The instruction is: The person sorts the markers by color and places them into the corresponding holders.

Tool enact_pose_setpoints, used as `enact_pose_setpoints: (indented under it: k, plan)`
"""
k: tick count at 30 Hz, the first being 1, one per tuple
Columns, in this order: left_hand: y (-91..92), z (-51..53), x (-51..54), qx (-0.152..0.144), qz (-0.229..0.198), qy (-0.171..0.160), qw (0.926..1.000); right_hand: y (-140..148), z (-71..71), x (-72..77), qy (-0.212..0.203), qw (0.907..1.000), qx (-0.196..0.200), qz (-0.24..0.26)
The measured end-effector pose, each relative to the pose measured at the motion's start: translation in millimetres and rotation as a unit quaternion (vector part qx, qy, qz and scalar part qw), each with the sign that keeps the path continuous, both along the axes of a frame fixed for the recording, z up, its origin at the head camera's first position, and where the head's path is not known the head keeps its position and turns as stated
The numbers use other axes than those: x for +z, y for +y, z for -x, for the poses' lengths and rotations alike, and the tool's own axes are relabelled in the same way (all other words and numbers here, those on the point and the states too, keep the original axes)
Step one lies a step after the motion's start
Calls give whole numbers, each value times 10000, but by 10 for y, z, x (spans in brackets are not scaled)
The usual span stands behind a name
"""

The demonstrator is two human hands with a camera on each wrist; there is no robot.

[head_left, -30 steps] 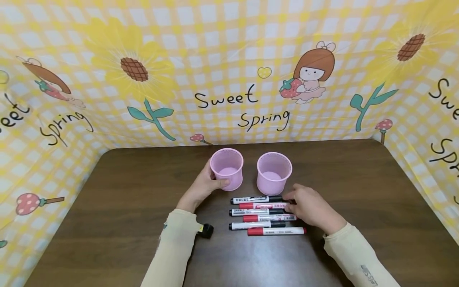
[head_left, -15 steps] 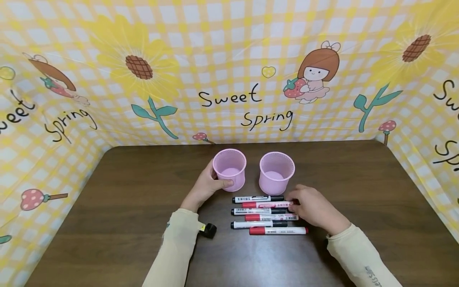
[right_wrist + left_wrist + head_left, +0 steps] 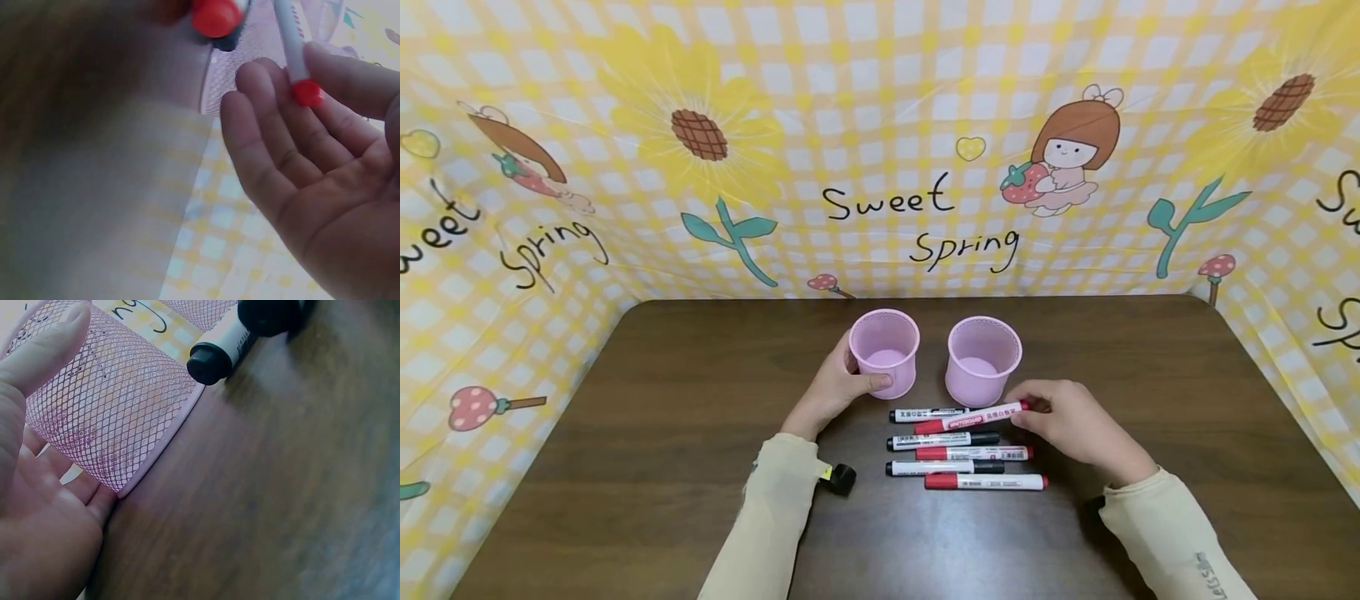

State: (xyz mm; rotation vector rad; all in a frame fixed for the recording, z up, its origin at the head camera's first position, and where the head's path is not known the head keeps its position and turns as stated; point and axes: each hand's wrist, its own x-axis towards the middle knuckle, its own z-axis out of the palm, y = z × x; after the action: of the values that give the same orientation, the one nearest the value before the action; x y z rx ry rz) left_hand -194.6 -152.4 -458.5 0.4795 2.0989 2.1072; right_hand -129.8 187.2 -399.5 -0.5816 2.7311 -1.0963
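Note:
My left hand (image 3: 837,389) holds a pink mesh pen cup (image 3: 904,377) upright on the table, thumb on its front wall and fingers round its far side. In the left wrist view the fingers curl under the mesh wall (image 3: 119,400). A second pink pen cup (image 3: 976,388) stands just to the right. My right hand (image 3: 1075,421) pinches the red end of a whiteboard marker (image 3: 968,419) between thumb and fingers. That marker slants, its right end raised above the row. In the right wrist view the pinched marker (image 3: 294,53) lies against the fingers.
In front of the cups lie several more markers: a black-capped one (image 3: 917,415) farthest back, then another black one (image 3: 917,442), a red one (image 3: 973,454), a black one (image 3: 925,468) and a red one (image 3: 992,482). A patterned cloth (image 3: 887,250) borders the brown table (image 3: 700,467).
The right hand has lifted the right end of the second marker from the row, tilting it. The left hand keeps its hold on the left cup. The whole view has shifted slightly.

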Motion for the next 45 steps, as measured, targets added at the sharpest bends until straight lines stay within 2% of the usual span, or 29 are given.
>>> enact_pose_setpoints:
  k: [6, 11, 16, 22, 24, 27, 31, 34, 37, 40, 42, 45]
  plan:
    - [-3, 19, -11, -55, -22, 50, 10000, 28, -58, 164, -213, 9974, -281, 631]
    - [-6, 32, -25, -135, -59, 94, 9998, 47, -115, 309, -238, 9866, -98, 1614]
    - [-28, 16, -34, -96, -79, 65, 9999, 20, -133, 444, -145, 9656, 234, 2586]
    - [-36, 20, -60, -178, -193, 161, 9995, -106, -93, 607, -151, 9281, 593, 3674]
    - [-36, 22, -70, -204, -239, 183, 9993, -176, -72, 669, -63, 9189, 611, 3898]
    - [-34, 26, -81, -245, -331, 220, 9989, -309, -34, 770, 202, 9161, 441, 3980]
    - [-26, 37, -76, -267, -362, 274, 9986, -528, 44, 902, 611, 9203, 75, 3862]
    - [-23, 40, -63, -248, -304, 275, 9989, -689, 129, 971, 718, 9197, -83, 3859]
    - [-17, 35, -54, -250, -248, 229, 9991, -826, 227, 1008, 690, 9118, -83, 4046]
    - [-14, 23, -47, -217, -192, 156, 9995, -953, 318, 1022, 767, 9083, -52, 4112]
    - [-16, 17, -40, -188, -151, 128, 9996, -1042, 362, 1030, 894, 9116, -46, 4012]
    - [-26, 7, -27, -126, -94, 105, 9998, -1184, 424, 1040, 1177, 9281, -76, 3531]
